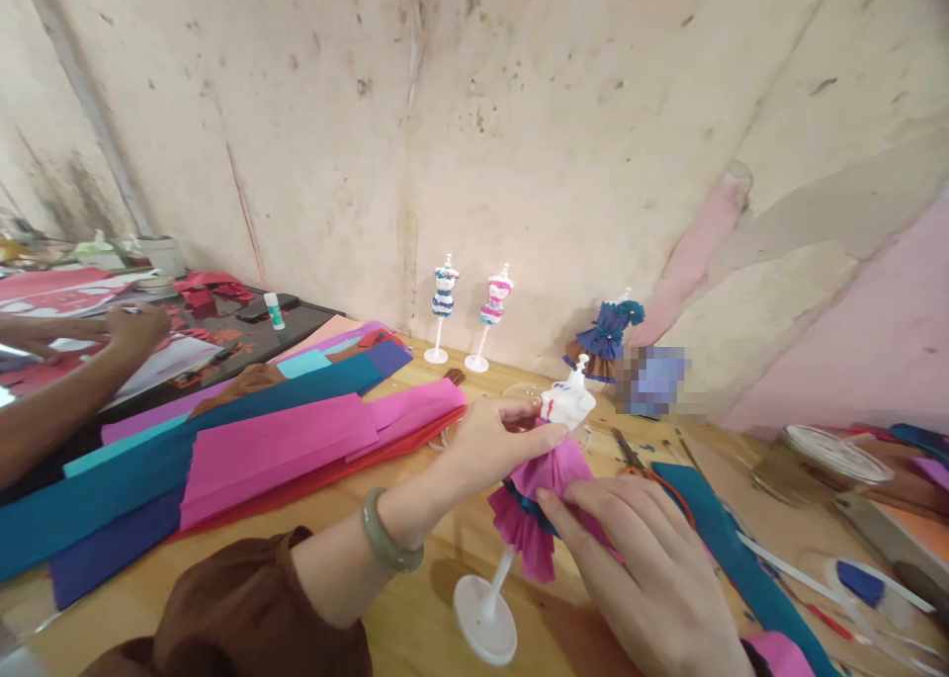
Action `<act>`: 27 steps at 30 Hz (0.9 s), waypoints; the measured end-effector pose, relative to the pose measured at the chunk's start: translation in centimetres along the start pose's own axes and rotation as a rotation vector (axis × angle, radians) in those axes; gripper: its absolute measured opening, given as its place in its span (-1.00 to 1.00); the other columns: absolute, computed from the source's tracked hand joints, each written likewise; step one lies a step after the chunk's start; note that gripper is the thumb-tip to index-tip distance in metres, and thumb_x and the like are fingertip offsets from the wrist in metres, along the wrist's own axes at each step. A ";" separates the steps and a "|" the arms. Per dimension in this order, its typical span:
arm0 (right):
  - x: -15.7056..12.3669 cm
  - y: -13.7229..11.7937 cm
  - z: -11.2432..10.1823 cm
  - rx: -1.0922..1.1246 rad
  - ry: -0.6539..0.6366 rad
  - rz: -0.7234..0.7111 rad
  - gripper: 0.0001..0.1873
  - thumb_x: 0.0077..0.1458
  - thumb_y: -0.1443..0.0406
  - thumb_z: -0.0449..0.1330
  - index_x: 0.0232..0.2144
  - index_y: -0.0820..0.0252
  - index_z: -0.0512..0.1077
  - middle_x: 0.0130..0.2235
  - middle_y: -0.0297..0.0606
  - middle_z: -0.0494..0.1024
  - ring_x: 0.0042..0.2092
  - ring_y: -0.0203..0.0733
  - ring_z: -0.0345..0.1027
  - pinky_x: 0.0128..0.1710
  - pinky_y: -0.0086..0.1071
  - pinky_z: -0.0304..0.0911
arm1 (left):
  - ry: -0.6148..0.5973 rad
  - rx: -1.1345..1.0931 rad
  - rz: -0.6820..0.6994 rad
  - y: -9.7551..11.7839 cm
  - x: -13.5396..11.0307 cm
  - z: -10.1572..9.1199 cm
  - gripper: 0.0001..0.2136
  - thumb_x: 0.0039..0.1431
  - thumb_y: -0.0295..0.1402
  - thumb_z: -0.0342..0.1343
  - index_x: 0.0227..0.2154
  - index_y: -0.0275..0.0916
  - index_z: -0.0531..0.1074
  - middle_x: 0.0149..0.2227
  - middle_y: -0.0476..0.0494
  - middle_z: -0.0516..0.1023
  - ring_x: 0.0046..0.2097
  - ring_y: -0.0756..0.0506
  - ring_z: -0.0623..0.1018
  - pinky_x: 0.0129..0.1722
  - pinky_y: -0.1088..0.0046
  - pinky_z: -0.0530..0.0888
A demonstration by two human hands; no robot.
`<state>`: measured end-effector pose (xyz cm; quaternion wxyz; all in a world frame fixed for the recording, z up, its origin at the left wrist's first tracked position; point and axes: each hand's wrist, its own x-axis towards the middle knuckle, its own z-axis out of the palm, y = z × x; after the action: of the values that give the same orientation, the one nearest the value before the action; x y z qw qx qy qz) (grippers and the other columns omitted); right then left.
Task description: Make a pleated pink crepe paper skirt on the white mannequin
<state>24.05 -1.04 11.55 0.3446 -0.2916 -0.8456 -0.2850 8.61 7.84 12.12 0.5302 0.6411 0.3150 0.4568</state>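
A small white dress form (569,402) leans between my hands, its round base (484,620) lifted or tilted over the table. Around its waist hangs a ruffled skirt of magenta crepe paper (558,467) with a dark teal layer showing beneath. My left hand (493,445) grips the waist, thumb across the front at the skirt's top edge and fingers around the far side. Against the skirt's front, my right hand (642,549) pinches the magenta paper between thumb and fingers; the exact grip is partly hidden.
Folded crepe paper strips (278,450) lie at left. Two decorated dress forms (443,306) and a blue-brown paper dress (604,336) stand by the wall. Scissors (674,494), a teal strip (741,568) and a tape roll (837,460) are at right. Another person's hand (137,331) works far left.
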 end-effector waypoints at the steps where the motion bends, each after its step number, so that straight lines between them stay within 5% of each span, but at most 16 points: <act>1: 0.1 0.0 0.1 0.010 0.002 -0.004 -0.68 0.25 0.53 -0.04 -0.15 0.36 0.50 -0.30 -0.07 0.56 -0.21 -0.05 0.36 -0.16 -0.14 0.24 | 0.001 0.001 0.000 0.0 0.0 -0.1 -0.79 0.04 -0.29 0.22 -0.34 -0.34 0.60 -0.35 -0.10 0.64 -0.31 -0.07 0.56 -0.27 0.45 0.43; 6: 0.2 0.4 -0.3 0.238 0.033 0.090 -0.76 0.18 0.49 0.10 -0.14 0.25 0.48 -0.27 -0.15 0.54 -0.22 -0.12 0.41 -0.17 -0.22 0.31 | -0.019 -0.021 0.059 -0.1 0.4 -0.8 -0.77 0.06 -0.30 0.21 -0.27 -0.35 0.61 -0.28 -0.12 0.65 -0.24 -0.08 0.57 -0.20 0.44 0.44; 11: -0.8 2.2 -0.4 0.361 0.101 0.599 -0.88 0.23 0.28 0.14 -0.18 0.10 0.44 -0.21 -0.17 0.58 -0.17 -0.08 0.49 -0.18 -0.20 0.40 | -0.167 0.035 0.128 0.2 0.1 -1.1 -0.71 0.09 -0.27 0.23 -0.16 -0.31 0.59 -0.17 -0.14 0.65 -0.15 -0.12 0.58 -0.13 0.43 0.45; 14: -1.1 3.0 0.2 0.524 0.028 0.857 -0.74 0.19 0.13 0.19 -0.11 0.07 0.41 -0.11 -0.14 0.60 -0.10 -0.01 0.51 -0.11 -0.12 0.43 | -0.244 0.124 0.204 0.1 -0.1 -1.1 -0.73 0.16 -0.27 0.20 -0.12 -0.28 0.56 -0.14 -0.15 0.64 -0.12 -0.12 0.57 -0.12 0.43 0.45; 21: -0.8 2.6 0.6 0.755 0.020 0.978 -0.58 0.11 0.12 0.24 0.01 0.05 0.33 -0.01 -0.13 0.57 0.02 0.00 0.48 0.06 -0.05 0.37 | -0.175 0.671 0.567 -0.8 0.1 -1.2 -0.67 0.30 -0.09 0.03 -0.34 -0.28 0.45 -0.35 -0.13 0.54 -0.28 -0.10 0.48 -0.24 0.40 0.36; 27: -0.7 2.6 0.3 0.798 0.013 1.004 -0.54 0.11 0.14 0.26 0.04 0.06 0.30 0.02 -0.11 0.56 0.05 0.01 0.46 0.09 0.00 0.34 | -0.158 0.798 0.669 -1.0 0.3 -1.2 -0.54 0.32 0.04 -0.15 -0.31 -0.28 0.39 -0.33 -0.19 0.54 -0.28 -0.12 0.50 -0.23 0.36 0.37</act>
<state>26.14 0.70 11.55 0.5232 -0.4996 -0.6449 0.2462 7.75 8.82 11.27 0.0921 0.8912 0.2014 0.3958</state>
